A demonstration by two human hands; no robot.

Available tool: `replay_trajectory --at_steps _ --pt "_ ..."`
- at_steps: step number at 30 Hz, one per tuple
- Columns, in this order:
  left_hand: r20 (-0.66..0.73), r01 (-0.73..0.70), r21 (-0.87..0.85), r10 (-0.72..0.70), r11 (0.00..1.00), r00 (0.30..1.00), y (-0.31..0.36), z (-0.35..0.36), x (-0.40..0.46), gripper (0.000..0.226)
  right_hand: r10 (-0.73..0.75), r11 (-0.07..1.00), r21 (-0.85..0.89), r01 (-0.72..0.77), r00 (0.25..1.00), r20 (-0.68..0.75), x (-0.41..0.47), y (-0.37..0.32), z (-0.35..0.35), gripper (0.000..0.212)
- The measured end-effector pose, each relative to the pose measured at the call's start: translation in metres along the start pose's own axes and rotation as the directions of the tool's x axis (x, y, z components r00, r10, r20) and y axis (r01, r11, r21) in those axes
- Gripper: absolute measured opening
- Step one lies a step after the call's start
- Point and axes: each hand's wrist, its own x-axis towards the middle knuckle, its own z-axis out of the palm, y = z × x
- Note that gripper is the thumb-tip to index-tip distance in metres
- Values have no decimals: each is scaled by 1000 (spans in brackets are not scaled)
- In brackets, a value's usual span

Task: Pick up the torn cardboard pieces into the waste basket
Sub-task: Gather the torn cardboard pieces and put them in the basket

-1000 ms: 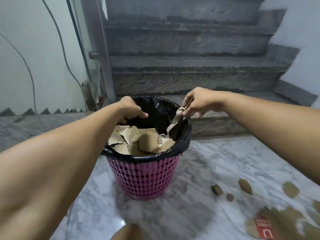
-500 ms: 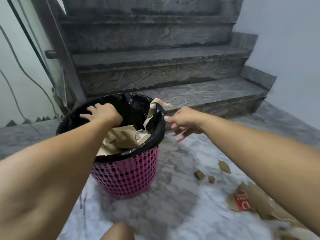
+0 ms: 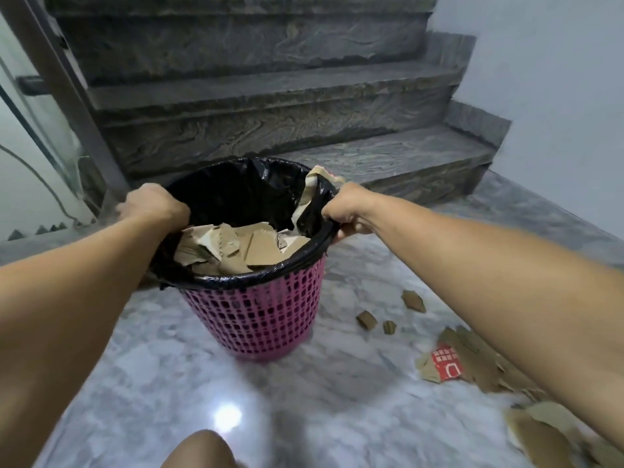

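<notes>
A pink mesh waste basket lined with a black bag stands on the marble floor and holds several torn cardboard pieces. My left hand grips the basket's left rim. My right hand grips the right rim, bunching the bag. One cardboard piece sticks up beside my right hand. More torn cardboard lies on the floor to the right: three small scraps, a piece with a red print, and larger pieces at the bottom right.
Grey stone stairs rise right behind the basket. A metal post and a cable stand at the left, a white wall at the right. My knee shows at the bottom edge.
My right hand let go of the cardboard piece, swung out and came back to grip the basket's right rim. My left hand moved from inside the basket to its left rim.
</notes>
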Motion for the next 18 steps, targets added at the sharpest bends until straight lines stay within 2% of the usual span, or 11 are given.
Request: replay_trajectory --at_steps 1,5,8,12,15,18 --pt "3 -35 -32 35 999 999 11 3 -6 45 14 1000 2 -14 999 -33 3 6 -12 39" --pt "8 -175 -133 178 975 984 43 18 -29 39 41 999 17 -39 977 -210 10 29 -55 17" --pt "26 -261 -227 274 938 961 59 34 -39 46 65 995 95 -41 959 -276 14 44 -82 22" --pt "72 -330 -268 361 905 930 69 51 -47 72 85 982 181 -49 977 -198 11 52 -105 14" --pt "80 -366 -116 376 923 923 77 51 -57 77 64 996 66 -56 992 -113 2 55 -121 24" --pt "25 -469 31 469 883 883 91 43 -74 72 32 999 -40 -35 997 -68 -11 52 -148 34"
